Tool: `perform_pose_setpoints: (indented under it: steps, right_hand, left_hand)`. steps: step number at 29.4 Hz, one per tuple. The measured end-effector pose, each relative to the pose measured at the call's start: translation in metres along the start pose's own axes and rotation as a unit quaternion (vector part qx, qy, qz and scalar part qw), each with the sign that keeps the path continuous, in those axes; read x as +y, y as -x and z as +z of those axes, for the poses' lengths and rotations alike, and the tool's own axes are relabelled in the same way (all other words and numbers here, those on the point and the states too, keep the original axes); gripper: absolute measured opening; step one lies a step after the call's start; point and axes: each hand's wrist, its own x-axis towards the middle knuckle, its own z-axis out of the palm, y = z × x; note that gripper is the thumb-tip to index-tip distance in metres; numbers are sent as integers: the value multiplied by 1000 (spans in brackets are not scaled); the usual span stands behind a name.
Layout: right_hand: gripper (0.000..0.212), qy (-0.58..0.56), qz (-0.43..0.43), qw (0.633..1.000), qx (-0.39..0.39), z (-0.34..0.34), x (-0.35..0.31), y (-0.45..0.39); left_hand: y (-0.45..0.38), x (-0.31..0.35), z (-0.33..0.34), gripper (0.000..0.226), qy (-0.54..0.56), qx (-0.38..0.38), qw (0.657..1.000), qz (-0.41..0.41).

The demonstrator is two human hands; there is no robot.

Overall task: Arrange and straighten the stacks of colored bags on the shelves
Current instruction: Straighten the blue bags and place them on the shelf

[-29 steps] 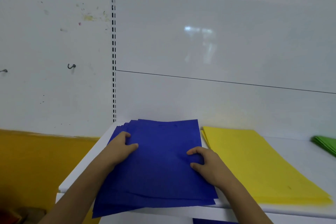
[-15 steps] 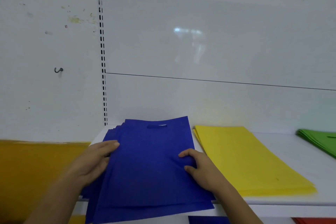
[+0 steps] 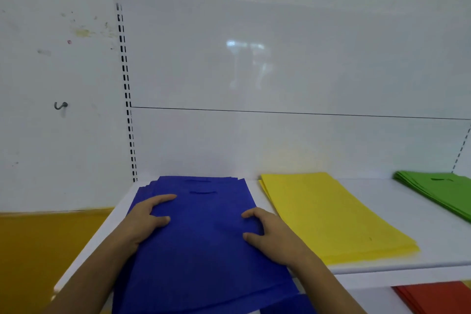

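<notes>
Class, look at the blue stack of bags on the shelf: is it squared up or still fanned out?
Fanned out. The blue bag stack shows staggered edges at its far left corner and front, and two offset handle slots.

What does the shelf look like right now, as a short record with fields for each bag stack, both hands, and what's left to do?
blue stack: far left of the top shelf, edges fanned out, front hanging over the shelf lip
yellow stack: right of the blue, lying flat, edges close to even
green stack: far right, partly out of frame
red stack: on the shelf below, only a corner visible
left hand: rests on the blue stack's left side
right hand: rests on its right side
left to do: the blue stack is not yet squared
</notes>
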Motion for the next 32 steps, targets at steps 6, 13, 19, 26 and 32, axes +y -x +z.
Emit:
perform_pose_setpoints:
  steps: [6,13,19,26,32]
  right_hand:
    - [30,-72,27,997,26,-6,-12,7]
    - [42,-15,36,999,-2,-9,-20,14]
    - [43,11,32,999,2,-6,-23,21]
    - [35,-51,-25,993,100,-14,-24,40]
    - [32,-96,-59,979,168,-38,-18,103]
  left_hand:
    - [2,11,2,40,-46,-1,996,80]
    - [3,8,5,27,-29,-47,998,28]
    - [2,12,3,37,-61,-23,993,95]
    - [26,37,10,32,-15,27,988,153]
    - [86,58,31,24,137,10,985,106]
